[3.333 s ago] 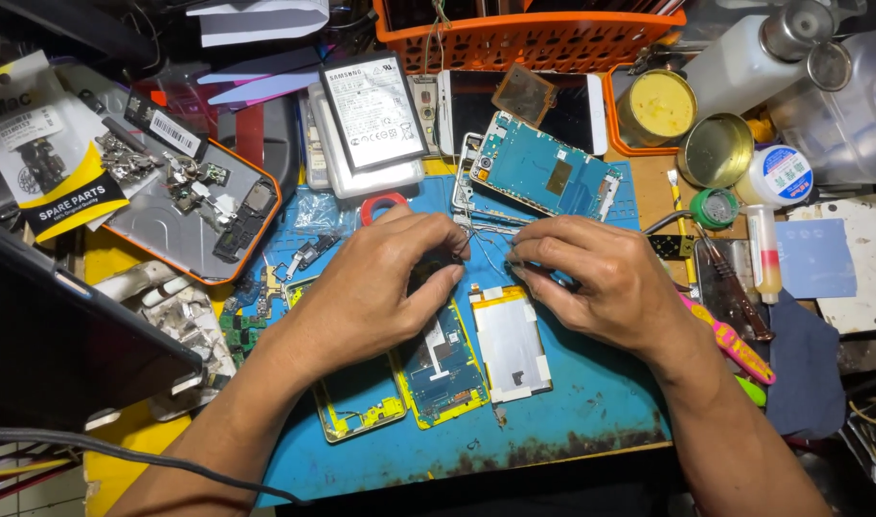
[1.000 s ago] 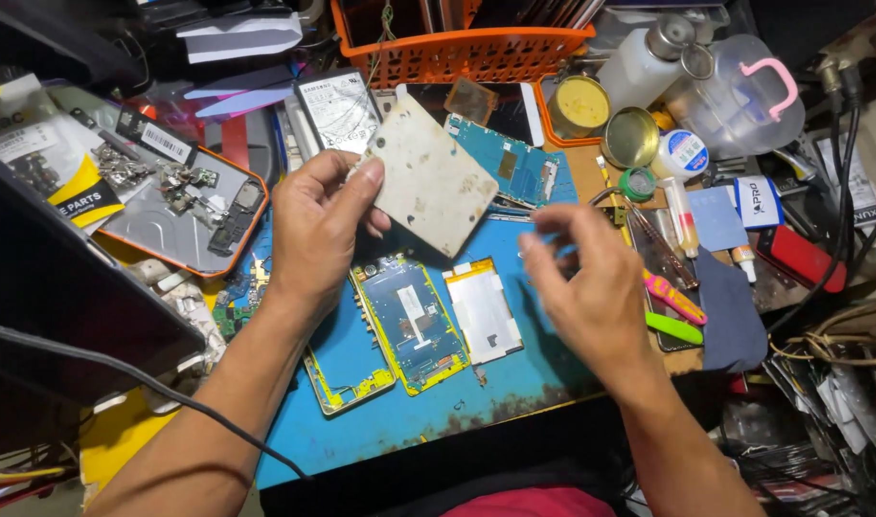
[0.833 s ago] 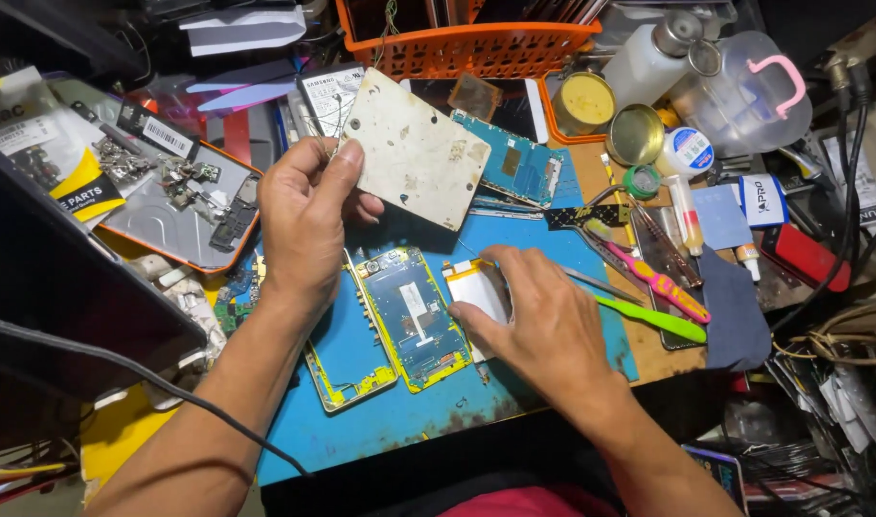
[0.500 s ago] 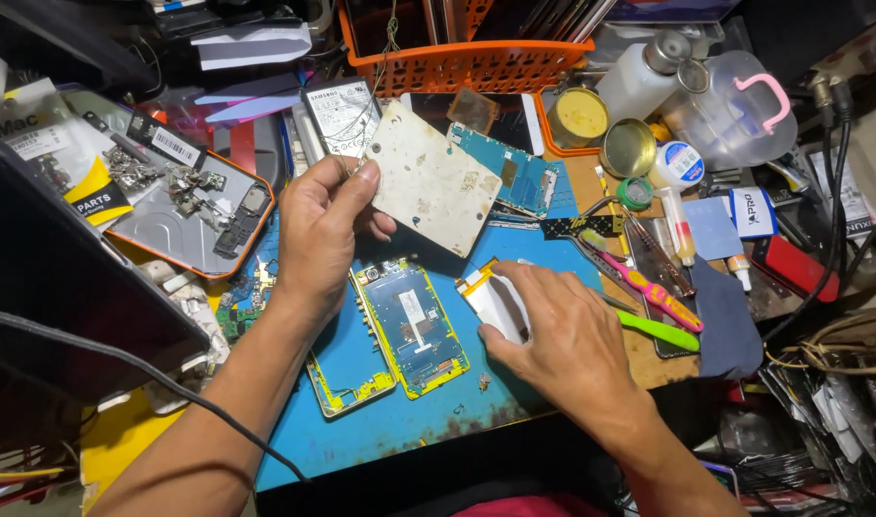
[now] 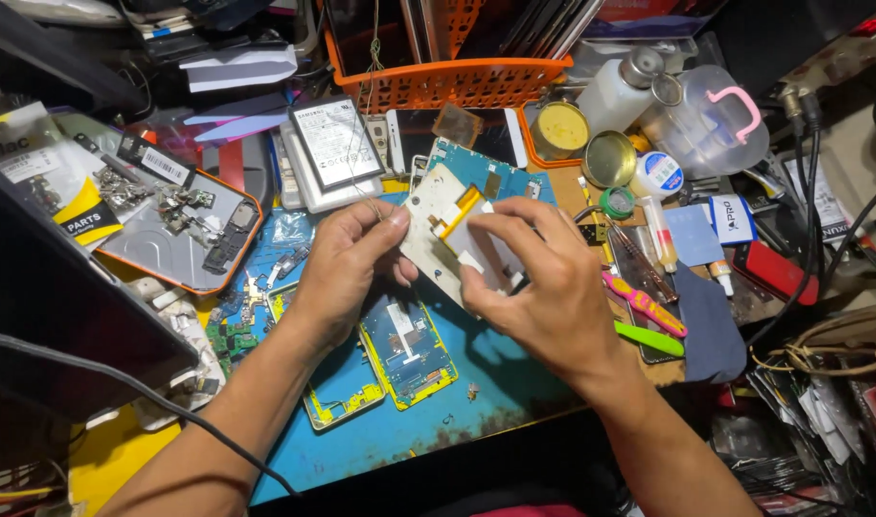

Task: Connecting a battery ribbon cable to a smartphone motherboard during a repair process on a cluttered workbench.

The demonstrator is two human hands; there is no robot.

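My left hand [image 5: 347,263] grips the left edge of a pale, worn rectangular plate [image 5: 428,230] and holds it tilted above the blue mat [image 5: 438,421]. My right hand [image 5: 538,282] presses a small white display part with an orange ribbon [image 5: 460,218] against that plate, fingers curled over its lower edge. Below the hands two opened phone frames [image 5: 414,349] with yellow borders lie flat on the mat. A blue circuit board [image 5: 486,177] lies just behind the plate.
An orange basket [image 5: 457,81] stands at the back. Round tins [image 5: 610,158], a white bottle [image 5: 615,91] and a clear jug [image 5: 706,124] crowd the right. Pink and green tools [image 5: 648,321] lie right of my hand. A phone shell with loose parts [image 5: 184,235] sits left.
My right hand picked the white display part off the mat and brought it up onto the plate. My left hand kept the plate raised, turning it slightly.
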